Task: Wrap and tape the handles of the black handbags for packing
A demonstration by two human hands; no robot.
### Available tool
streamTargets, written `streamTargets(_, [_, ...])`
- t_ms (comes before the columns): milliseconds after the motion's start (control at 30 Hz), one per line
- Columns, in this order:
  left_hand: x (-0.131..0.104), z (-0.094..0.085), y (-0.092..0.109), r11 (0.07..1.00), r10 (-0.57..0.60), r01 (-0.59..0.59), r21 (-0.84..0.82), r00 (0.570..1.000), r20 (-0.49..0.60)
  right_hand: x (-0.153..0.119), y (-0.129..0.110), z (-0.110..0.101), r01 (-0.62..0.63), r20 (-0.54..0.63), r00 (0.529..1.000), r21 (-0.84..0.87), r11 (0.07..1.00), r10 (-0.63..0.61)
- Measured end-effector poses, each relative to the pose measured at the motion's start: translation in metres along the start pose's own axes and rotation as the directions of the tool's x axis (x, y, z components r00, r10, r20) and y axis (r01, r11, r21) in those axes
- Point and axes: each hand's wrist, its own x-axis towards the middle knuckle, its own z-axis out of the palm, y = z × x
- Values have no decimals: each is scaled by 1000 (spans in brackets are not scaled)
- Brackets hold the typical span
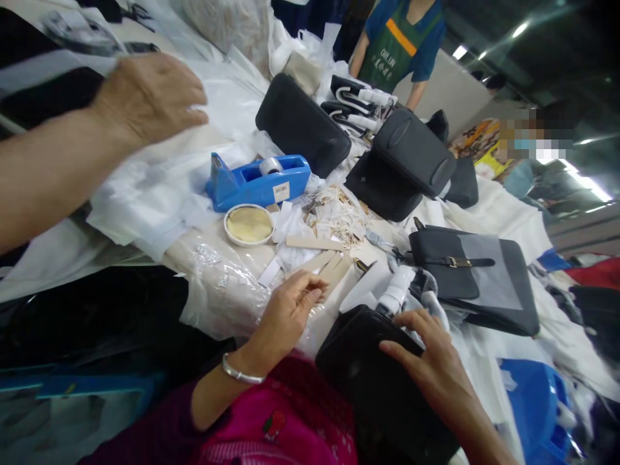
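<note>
- Our right hand (436, 361) lies flat, fingers spread and grip open, on top of a black bag (382, 387) that sits at the near edge of the counter (489, 213), right against our body.
- Our left hand (285, 316) is just left of that bag, its grip loosely curled with the fingertips (312, 290) pinching at the near end of some pale card strips (329, 265); we cannot tell whether a thin string is held there too. A silver bangle (239, 373) rings the wrist.
- The strips fan away from our left hand toward the middle of the counter, beside a heap of paper tags with strings (339, 216).
- A wrapped white handle (397, 290) pokes up just beyond the black bag, near our right fingertips.
- Further in stand a blue tape dispenser (256, 181) and a small round dish (248, 225) just before it.
- A grey and black bag with a buckle strap (475, 278) lies toward the right edge; more dark bags (407, 155) are piled toward the far side.
- Another person's hand (150, 97) reaches over white plastic sheets (159, 187) at the left edge.
- A person in a green apron (394, 45) stands at the far edge.
</note>
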Motion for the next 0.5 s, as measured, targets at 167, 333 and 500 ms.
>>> streamTargets(167, [-18, 20, -17, 994, -102, 108, -15, 968, 231, -8, -5, 5, -137, -51, 989, -13, 991, 136])
streamTargets(333, [-13, 37, -30, 965, -176, 237, -111, 902, 394, -14, -2, 11, -132, -88, 986, 90, 987, 140])
streamTargets(500, [-8, 36, -28, 980, -132, 184, -83, 896, 424, -15, 0, 16, -69, -89, 992, 166, 984, 85])
